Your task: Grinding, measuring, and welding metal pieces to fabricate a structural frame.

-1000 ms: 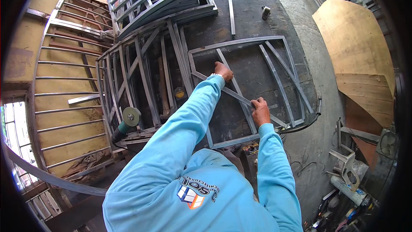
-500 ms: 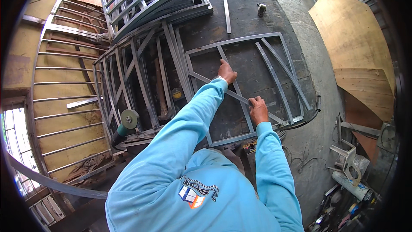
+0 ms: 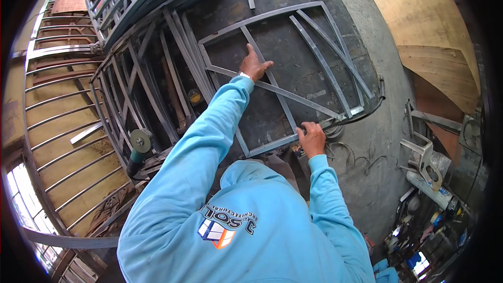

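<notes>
A grey metal frame of square tubing (image 3: 280, 140) lies flat on the dark worktable. One cross bar (image 3: 283, 102) runs from its far side to its near side. A diagonal bar (image 3: 293, 96) crosses this, ending by the near right corner. My left hand (image 3: 255, 63) is over the cross bar, index finger and thumb stretched apart, with nothing seen in it. At the frame's near edge, beside the lower end of the cross bar, is my right hand (image 3: 313, 139), its fingers spread and loosely bent. Two loose metal bars (image 3: 322, 68) lie inside the frame's right part.
Other welded frames (image 3: 139, 68) are stacked to the left, holding a tape measure (image 3: 195, 96). An angle grinder (image 3: 139, 149) rests at their near left. More frames (image 3: 141, 5) are piled farther back. Cables (image 3: 356, 154) lie on the floor at right, near plywood sheets (image 3: 419, 26).
My right hand has left the diagonal bar and come back to the frame's near edge. The left hand's fingers have spread from a closer grip. The whole view has shifted.
</notes>
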### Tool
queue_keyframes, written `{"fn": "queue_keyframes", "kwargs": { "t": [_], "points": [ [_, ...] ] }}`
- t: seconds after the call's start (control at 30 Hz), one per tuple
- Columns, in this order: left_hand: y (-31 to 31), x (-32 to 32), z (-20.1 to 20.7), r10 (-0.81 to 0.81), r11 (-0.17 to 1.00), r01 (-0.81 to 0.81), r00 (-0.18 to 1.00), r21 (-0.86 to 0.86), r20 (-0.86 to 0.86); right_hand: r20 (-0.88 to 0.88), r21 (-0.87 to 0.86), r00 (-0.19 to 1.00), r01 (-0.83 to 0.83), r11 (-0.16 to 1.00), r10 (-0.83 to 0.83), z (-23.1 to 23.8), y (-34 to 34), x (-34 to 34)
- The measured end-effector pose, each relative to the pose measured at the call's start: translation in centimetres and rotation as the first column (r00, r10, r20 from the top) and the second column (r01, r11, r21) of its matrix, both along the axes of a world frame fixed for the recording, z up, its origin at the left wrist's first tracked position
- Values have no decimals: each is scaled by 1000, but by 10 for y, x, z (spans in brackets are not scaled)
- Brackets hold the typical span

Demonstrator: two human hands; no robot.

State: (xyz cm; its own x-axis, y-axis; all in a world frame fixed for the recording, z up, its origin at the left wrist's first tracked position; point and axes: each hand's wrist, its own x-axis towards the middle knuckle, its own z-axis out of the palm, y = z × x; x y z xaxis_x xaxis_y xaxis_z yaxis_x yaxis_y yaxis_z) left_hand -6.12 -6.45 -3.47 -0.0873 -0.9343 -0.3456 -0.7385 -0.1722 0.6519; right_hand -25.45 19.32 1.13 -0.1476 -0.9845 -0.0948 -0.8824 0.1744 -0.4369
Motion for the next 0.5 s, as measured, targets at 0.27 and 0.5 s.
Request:
{"fn": "queue_keyframes", "kwargs": {
  "t": [0.27, 0.5],
  "points": [
    [3, 8, 9, -72, 996, 77, 992, 46, -103, -159, 120, 985, -45, 992, 64, -18, -3, 26],
    [3, 9, 18, -128, 989, 133, 989, 60, -79, -152, 152, 980, -106, 983, 129, -20, -15, 19]
  ]
}}
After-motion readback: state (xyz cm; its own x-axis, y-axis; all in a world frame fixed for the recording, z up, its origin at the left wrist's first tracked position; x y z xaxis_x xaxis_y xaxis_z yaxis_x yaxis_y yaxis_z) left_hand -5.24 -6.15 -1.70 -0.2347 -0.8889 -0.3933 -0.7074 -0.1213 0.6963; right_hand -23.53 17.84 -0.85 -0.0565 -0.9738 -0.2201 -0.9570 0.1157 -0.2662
